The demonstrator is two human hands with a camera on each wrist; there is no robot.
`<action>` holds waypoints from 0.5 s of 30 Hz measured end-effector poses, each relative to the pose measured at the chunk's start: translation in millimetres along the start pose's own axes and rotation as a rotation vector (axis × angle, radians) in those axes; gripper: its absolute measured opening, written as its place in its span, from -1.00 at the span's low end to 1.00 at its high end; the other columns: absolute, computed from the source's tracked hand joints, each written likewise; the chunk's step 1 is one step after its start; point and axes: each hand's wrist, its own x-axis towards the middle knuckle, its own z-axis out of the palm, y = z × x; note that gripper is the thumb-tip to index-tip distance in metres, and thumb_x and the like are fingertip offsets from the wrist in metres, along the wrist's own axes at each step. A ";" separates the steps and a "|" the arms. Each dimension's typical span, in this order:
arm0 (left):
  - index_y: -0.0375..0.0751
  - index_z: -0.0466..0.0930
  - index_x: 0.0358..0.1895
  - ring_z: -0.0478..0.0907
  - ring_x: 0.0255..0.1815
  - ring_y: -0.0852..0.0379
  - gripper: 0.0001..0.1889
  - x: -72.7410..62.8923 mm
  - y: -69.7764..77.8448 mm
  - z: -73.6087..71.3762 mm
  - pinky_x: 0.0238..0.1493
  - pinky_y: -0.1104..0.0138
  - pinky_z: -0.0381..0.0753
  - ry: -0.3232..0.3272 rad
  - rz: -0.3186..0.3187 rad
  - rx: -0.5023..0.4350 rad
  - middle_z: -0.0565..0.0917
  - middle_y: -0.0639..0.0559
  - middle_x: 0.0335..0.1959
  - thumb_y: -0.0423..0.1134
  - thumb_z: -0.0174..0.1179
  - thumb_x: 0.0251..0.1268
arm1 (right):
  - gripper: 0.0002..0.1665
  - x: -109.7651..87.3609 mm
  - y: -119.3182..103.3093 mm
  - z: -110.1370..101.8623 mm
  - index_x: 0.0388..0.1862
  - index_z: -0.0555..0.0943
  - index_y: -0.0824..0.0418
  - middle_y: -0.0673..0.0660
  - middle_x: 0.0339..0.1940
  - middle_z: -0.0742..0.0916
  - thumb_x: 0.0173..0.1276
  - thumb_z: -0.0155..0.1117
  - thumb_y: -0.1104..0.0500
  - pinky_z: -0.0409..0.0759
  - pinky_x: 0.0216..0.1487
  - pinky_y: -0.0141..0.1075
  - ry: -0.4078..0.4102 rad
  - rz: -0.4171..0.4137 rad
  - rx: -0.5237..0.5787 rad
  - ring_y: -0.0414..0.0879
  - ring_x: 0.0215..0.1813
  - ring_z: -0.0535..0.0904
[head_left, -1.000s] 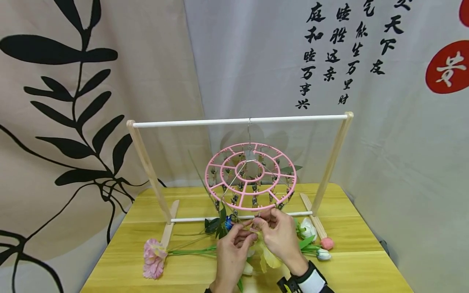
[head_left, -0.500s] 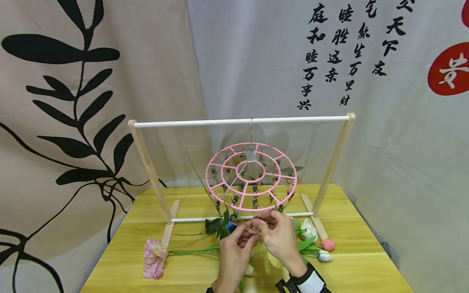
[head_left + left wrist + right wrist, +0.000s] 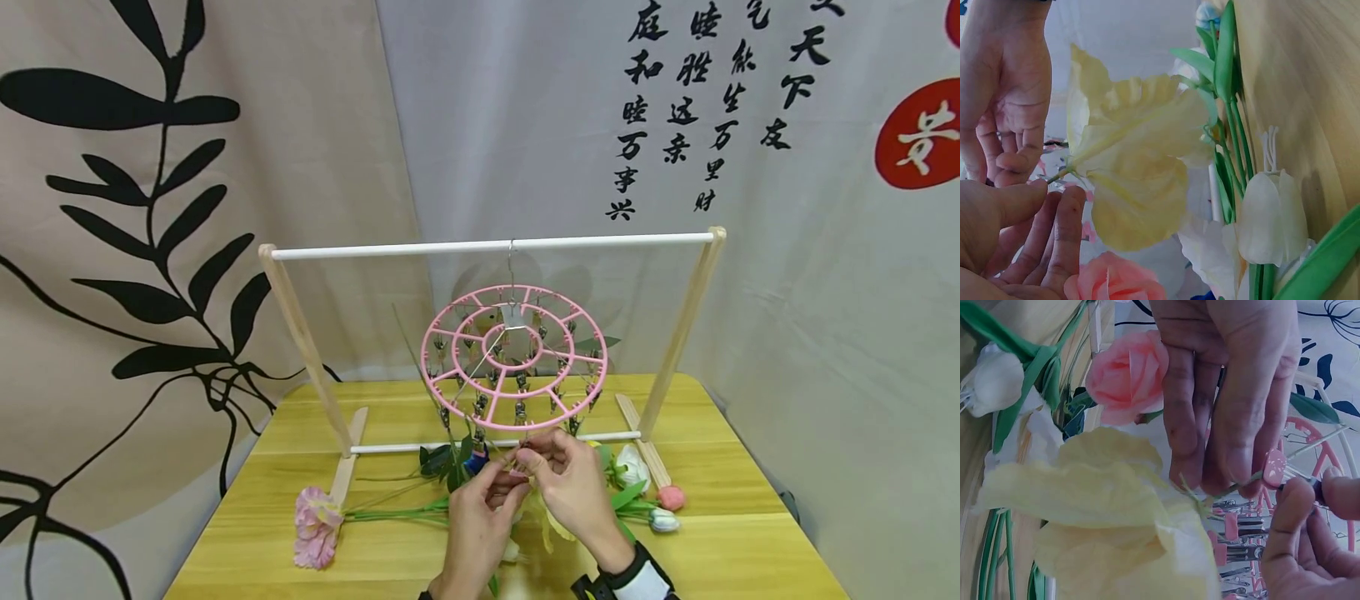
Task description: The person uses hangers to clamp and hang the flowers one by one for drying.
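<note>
A pink round clip hanger (image 3: 517,427) hangs from the rack's white bar, and both hands meet just below its near rim. My left hand (image 3: 483,517) pinches the thin green stem of a yellow artificial flower (image 3: 1141,137) between thumb and fingers; its head hangs downward. My right hand (image 3: 573,492) pinches a small metal clip with a pink tip (image 3: 1274,469). In the right wrist view, the stem's end reaches right up to this tip. Other clips (image 3: 1241,553) dangle close by. From the head, much of the yellow flower is hidden behind the hands.
A wooden rack with a white top bar (image 3: 390,249) stands on the yellow wood table (image 3: 720,550). A blue flower (image 3: 476,462) is beside my left hand. A pink flower (image 3: 316,528) lies at left, white tulips (image 3: 663,521) at right. A pink rose (image 3: 1129,375) is nearby.
Both hands stay together under the hanger's rim with nearly the same grip. The hanger's near edge tips up slightly, and the blue flower beside the left hand turns a little.
</note>
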 end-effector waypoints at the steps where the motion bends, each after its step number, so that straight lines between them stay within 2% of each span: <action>1: 0.01 0.87 0.30 0.95 -0.14 0.18 -0.63 -0.4 -0.2 -0.8 -0.07 0.48 0.88 -0.006 -0.006 -0.006 0.97 -0.01 -0.10 -0.35 0.58 0.54 | -0.84 -0.2 0.3 -0.4 0.03 0.89 0.15 0.04 -0.19 0.94 0.61 0.63 0.12 0.79 -0.24 -0.37 -0.005 0.003 0.006 -0.25 -0.23 0.86; 4: -0.08 0.84 0.34 0.96 -0.07 0.13 -0.63 -2.1 -1.3 -3.5 0.00 0.47 0.89 -0.024 -0.013 -0.036 0.97 -0.05 -0.04 -0.38 0.56 0.56 | -0.82 -0.6 1.3 -2.0 0.08 0.88 0.19 0.04 -0.17 0.95 0.64 0.60 0.13 0.85 -0.15 -0.37 -0.013 0.000 0.024 -0.25 -0.19 0.87; 8: -0.17 0.83 0.34 0.96 -0.02 0.10 -0.65 -4.1 -2.3 -7.8 0.06 0.46 0.89 -0.056 -0.017 -0.062 0.96 -0.12 0.02 -0.37 0.53 0.59 | -0.81 -1.3 2.0 -5.6 0.09 0.87 0.19 0.04 -0.18 0.95 0.67 0.58 0.12 0.85 -0.16 -0.36 -0.013 0.000 0.029 -0.23 -0.20 0.87; 15: -0.03 0.89 0.23 0.93 -0.03 0.19 -0.74 -8.4 -3.4 -12.2 0.07 0.40 0.91 -0.057 0.017 -0.010 0.97 -0.08 0.01 -0.36 0.52 0.61 | -0.82 -2.0 3.4 -10.0 0.14 0.88 0.09 -0.02 -0.17 0.95 0.70 0.55 0.07 0.82 -0.14 -0.36 0.004 -0.017 -0.027 -0.22 -0.22 0.86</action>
